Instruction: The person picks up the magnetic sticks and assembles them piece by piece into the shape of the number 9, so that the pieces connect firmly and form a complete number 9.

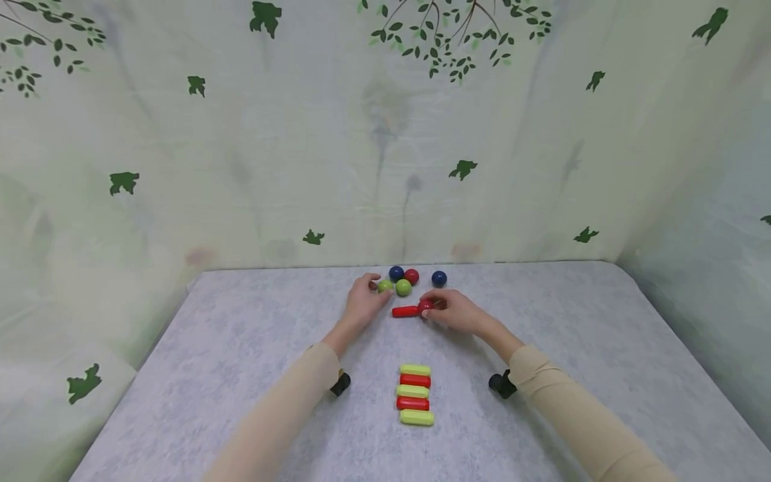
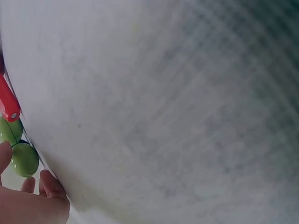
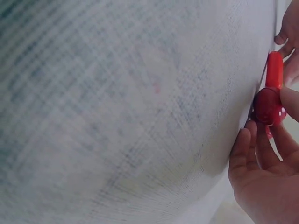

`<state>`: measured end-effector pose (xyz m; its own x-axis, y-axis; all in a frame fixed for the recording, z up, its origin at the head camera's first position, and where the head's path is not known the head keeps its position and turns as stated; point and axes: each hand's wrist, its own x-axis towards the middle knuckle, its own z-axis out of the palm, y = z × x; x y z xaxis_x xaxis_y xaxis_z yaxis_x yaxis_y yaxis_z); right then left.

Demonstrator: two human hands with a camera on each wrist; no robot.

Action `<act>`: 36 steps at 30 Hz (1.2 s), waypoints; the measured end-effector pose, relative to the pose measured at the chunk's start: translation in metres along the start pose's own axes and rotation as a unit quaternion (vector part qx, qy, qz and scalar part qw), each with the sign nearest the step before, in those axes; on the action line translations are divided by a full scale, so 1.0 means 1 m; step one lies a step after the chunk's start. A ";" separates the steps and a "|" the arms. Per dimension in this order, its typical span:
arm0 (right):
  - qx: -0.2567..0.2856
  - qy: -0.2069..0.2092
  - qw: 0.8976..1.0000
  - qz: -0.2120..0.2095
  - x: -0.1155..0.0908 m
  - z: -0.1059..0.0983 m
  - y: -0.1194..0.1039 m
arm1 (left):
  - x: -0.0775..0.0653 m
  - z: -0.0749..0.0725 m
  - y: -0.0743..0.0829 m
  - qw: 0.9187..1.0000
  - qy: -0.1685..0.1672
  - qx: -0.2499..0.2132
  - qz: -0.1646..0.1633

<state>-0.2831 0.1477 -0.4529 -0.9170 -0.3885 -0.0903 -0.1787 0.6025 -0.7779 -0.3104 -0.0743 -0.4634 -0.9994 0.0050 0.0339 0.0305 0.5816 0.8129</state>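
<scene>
Farthest left, the left sleeve (image 1: 277,415) is cut off by the lower edge. Beyond it, the left hand (image 1: 363,302) curves round one green ball (image 1: 385,286) — the fingers partly cover it, and whether they pinch it I cannot tell; the left wrist view crops that hand as well. Between one and two o'clock from this ball sits a blue ball (image 1: 396,273), and at three o'clock a second green ball (image 1: 403,288). Below them lies a red stick (image 1: 405,311); at three o'clock from the blue ball is a red ball (image 1: 411,276). At six o'clock from the stick, a row of five sticks (image 1: 413,391) alternates yellow-green and red. The right hand (image 1: 456,311) pinches another red ball (image 1: 425,308) at the stick's three o'clock end — the fingers hide the ball's right side, and their exact contact is hard to make out. At one o'clock from it stands another blue ball (image 1: 439,278).
</scene>
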 end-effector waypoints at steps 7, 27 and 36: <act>-0.008 0.002 1.000 0.004 0.000 0.001 0.000 | 0.002 0.002 0.001 1.000 -0.003 -0.002 -0.012; -0.012 0.010 1.000 0.022 0.001 0.006 0.003 | -0.008 -0.004 -0.007 0.999 -0.034 0.022 0.031; 0.005 0.012 1.000 0.014 -0.001 0.005 0.006 | -0.018 -0.016 -0.008 0.997 -0.061 0.012 0.044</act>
<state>-0.2812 0.1488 -0.4604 -0.9301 -0.3546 -0.0960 -0.1502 0.6056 -0.7815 -0.2927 -0.0919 -0.4614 -0.9874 0.1552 0.0314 0.1187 0.5938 0.7958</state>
